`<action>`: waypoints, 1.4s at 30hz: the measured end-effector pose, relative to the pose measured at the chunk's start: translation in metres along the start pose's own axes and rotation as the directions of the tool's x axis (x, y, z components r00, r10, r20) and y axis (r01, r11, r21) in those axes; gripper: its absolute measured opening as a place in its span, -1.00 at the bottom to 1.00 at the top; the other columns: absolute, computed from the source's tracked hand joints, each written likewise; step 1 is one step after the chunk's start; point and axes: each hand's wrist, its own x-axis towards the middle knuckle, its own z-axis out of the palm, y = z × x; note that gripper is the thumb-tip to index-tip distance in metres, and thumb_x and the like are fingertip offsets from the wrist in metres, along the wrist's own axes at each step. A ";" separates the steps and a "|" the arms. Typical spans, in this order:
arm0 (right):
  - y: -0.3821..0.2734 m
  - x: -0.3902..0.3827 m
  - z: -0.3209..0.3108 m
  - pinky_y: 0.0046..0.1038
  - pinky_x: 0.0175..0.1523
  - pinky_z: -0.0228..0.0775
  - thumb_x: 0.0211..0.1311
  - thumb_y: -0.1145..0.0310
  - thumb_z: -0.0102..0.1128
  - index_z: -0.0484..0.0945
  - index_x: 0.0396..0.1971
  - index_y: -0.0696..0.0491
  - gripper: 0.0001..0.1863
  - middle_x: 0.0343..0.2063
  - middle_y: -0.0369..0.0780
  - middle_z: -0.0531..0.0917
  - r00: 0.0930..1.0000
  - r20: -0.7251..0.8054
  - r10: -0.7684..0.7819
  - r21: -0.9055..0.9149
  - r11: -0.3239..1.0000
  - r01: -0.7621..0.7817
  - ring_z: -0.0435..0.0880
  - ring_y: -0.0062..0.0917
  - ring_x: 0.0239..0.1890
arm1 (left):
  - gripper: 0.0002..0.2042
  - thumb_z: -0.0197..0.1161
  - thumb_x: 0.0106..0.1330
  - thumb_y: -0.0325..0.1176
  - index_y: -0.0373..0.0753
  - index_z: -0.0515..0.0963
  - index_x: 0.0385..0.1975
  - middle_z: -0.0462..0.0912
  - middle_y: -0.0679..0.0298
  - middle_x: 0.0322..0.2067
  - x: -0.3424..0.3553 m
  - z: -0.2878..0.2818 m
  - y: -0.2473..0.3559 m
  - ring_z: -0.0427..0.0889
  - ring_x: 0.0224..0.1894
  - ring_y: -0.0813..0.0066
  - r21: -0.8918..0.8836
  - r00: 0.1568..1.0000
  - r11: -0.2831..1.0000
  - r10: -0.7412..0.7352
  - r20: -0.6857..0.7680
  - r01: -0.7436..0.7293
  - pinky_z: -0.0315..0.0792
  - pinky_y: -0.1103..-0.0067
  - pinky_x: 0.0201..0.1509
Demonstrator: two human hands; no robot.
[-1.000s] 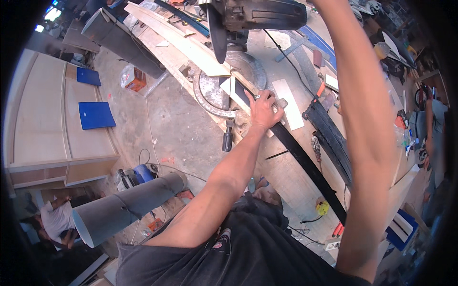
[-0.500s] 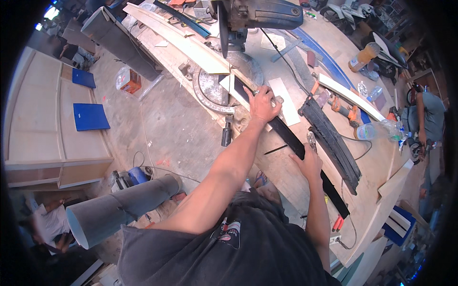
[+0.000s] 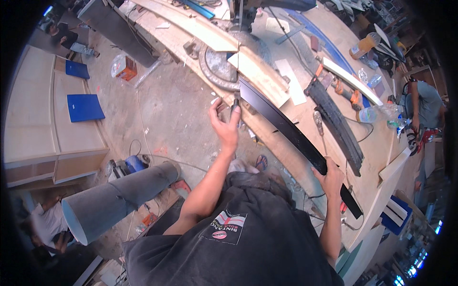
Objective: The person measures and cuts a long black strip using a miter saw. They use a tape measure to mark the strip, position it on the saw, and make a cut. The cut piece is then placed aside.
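Note:
My right hand [image 3: 330, 177] grips a long, glossy black curved strip [image 3: 291, 132] near its lower right end. The strip lies slantwise over the workbench, its cut far end pointing toward the saw's round base [image 3: 217, 66]. My left hand [image 3: 225, 127] is off the strip, at the bench's near edge, with fingers apart. Its thumb overlaps the dark handle [image 3: 235, 106] of the saw base; I cannot tell whether it touches. A pale board [image 3: 260, 76] lies on the saw base beside the strip. On the bench right of the strip rests a screwdriver-like tool with a patterned handle [image 3: 318, 121].
A dark ridged curved piece [image 3: 336, 128], an orange drill [image 3: 347, 93] and plastic bottles [image 3: 372, 114] lie to the right. Long pale curved boards [image 3: 191, 24] extend far left. On the floor at left lies a large grey tube [image 3: 119, 202]. Another person [image 3: 427, 105] is at far right.
My left hand has let go of the strip near the saw and moved left and nearer. The strip now lies clear of the saw, and my right hand has slid nearer with it.

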 end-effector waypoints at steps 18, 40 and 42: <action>-0.027 -0.023 -0.012 -0.14 -0.07 0.61 0.04 0.10 0.67 0.61 0.02 0.11 -0.38 -0.19 0.02 0.76 0.993 0.077 -0.094 -0.065 0.993 0.100 0.78 0.00 -0.16 | -0.71 0.41 0.45 -0.53 -0.42 0.64 0.11 0.84 0.17 -0.13 0.025 -0.082 0.026 0.81 -0.15 0.54 -0.338 0.827 0.776 -0.391 0.405 0.533 0.67 0.62 -0.06; -0.027 -0.022 -0.032 -0.17 -0.15 0.58 -0.02 0.06 0.69 0.64 -0.01 0.08 -0.37 -0.29 -0.02 0.76 0.988 0.053 -0.148 -0.054 0.987 0.151 0.79 -0.07 -0.24 | -0.74 0.36 0.54 -0.33 -0.28 0.65 0.11 0.79 0.25 -0.11 0.024 -0.076 0.024 0.76 -0.12 0.52 -0.381 0.777 0.694 -0.432 0.457 0.610 0.67 0.51 0.01; -0.026 -0.022 -0.034 -0.17 -0.16 0.58 -0.02 0.05 0.69 0.64 -0.01 0.07 -0.37 -0.30 -0.03 0.76 0.986 0.063 -0.157 -0.077 0.984 0.161 0.79 -0.08 -0.24 | -0.70 0.43 0.47 -0.35 -0.25 0.64 0.13 0.79 0.29 -0.07 0.027 -0.078 0.017 0.76 -0.04 0.52 -0.341 0.769 0.716 -0.428 0.475 0.609 0.67 0.40 0.06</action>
